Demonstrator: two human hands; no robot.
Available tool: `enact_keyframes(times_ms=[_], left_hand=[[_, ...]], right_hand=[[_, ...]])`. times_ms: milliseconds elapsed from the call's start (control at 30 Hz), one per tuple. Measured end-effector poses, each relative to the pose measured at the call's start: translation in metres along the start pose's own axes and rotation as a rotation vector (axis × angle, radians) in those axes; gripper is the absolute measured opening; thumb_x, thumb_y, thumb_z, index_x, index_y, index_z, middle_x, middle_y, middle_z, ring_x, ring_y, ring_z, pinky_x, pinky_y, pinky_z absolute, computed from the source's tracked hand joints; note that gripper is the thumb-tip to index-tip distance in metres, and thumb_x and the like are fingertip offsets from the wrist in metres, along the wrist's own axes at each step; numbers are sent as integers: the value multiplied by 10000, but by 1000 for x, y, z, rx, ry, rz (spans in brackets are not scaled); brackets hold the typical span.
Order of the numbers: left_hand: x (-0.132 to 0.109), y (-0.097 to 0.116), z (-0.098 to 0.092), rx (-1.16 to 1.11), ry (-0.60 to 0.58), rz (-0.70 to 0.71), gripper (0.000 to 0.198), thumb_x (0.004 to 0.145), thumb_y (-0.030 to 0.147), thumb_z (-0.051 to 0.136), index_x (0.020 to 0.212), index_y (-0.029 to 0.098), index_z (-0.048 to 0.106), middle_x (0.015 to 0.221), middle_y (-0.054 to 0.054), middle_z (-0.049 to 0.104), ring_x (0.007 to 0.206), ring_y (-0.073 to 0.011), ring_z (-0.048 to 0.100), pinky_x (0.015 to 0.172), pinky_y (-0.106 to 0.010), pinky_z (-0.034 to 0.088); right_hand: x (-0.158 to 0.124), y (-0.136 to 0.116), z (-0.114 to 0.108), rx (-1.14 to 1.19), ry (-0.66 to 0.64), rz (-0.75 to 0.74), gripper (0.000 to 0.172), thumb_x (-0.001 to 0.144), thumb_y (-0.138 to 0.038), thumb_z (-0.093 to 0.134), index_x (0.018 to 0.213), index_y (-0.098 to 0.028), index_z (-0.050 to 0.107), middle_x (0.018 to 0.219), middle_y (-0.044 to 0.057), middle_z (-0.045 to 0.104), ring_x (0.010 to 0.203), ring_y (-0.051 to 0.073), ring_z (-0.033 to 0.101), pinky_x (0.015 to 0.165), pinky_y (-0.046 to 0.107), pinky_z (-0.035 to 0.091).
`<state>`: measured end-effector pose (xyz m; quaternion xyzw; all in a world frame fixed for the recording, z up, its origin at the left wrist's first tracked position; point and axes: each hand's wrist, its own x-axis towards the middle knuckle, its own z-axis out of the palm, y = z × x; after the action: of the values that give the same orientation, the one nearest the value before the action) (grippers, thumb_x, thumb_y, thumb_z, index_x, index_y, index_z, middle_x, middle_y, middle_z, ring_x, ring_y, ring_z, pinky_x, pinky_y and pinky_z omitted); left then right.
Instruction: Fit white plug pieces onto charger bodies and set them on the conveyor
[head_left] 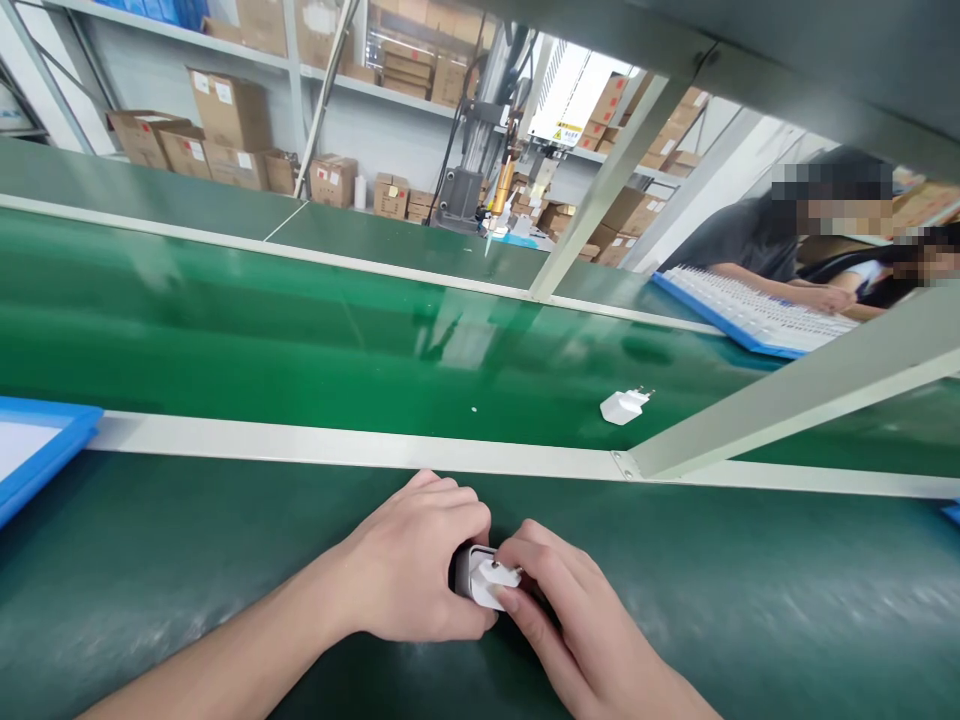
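A white plug charger [487,580] — held between left hand [405,560] and right hand [574,625].

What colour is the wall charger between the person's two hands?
The wall charger is white; it shows best in the head view.

This looks like an electronics assembly line in a factory (with a stockroom corner behind it). Green conveyor belts [300,340] carry a white plug charger [621,407], a co-worker [739,235] leans over a blue-framed tray [750,315], and steel shelving [172,35] holds cardboard cartons [231,112] beyond a machine [459,198].
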<state>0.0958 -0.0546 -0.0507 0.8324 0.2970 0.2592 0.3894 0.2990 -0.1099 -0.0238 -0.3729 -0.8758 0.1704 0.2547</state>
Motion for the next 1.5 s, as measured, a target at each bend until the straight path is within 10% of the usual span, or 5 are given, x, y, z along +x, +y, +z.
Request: enact_keyframes(times_ms=[767, 933, 1067, 1200, 1500], left_hand=[[-3, 8, 3, -8, -4, 1, 339, 738, 273, 799, 753, 183, 473, 780, 38, 535, 752, -143, 484, 766, -325, 350], [-3, 9, -6, -165, 10, -122, 302, 760, 391, 811, 829, 188, 599, 875, 6, 623, 853, -184, 547, 758, -305, 385], [-2, 10, -14, -496, 4, -293, 376, 733, 454, 824, 935, 180, 664, 889, -3, 656, 807, -180, 573, 707, -283, 415], [-3, 8, -14, -637, -85, -298, 377, 699, 433, 854, 880, 169, 655, 847, 5, 644, 773, -160, 560, 703, -269, 422], [1, 6, -12, -493, -36, -295, 445, 616, 463, 899, 747, 169, 592, 747, 41, 565, 691, -122, 483, 598, -230, 337]], right_hand=[[1, -18, 3, -160, -24, 117, 216, 1037, -124, 385, 835, -201, 386, 746, 10, 490, 633, 157, 395, 559, 299, 270], [-3, -3, 12, 152, 203, 188, 61, 1070, -282, 484, 1094, -227, 500, 822, 4, 510, 661, 143, 481, 584, 257, 411], [-5, 4, 12, 243, 305, 60, 466, 986, -459, 658, 1359, -255, 466, 1195, 113, 497, 1055, 247, 554, 890, 392, 535], [-3, 3, 10, 121, 135, -31, 401, 1000, -223, 621, 1385, -283, 526, 1363, 114, 459, 1269, 262, 492, 1028, 401, 502], [1, 7, 9, 144, 226, -26, 282, 986, -151, 617, 1233, -285, 642, 1208, 86, 620, 1115, 247, 581, 893, 373, 562]])
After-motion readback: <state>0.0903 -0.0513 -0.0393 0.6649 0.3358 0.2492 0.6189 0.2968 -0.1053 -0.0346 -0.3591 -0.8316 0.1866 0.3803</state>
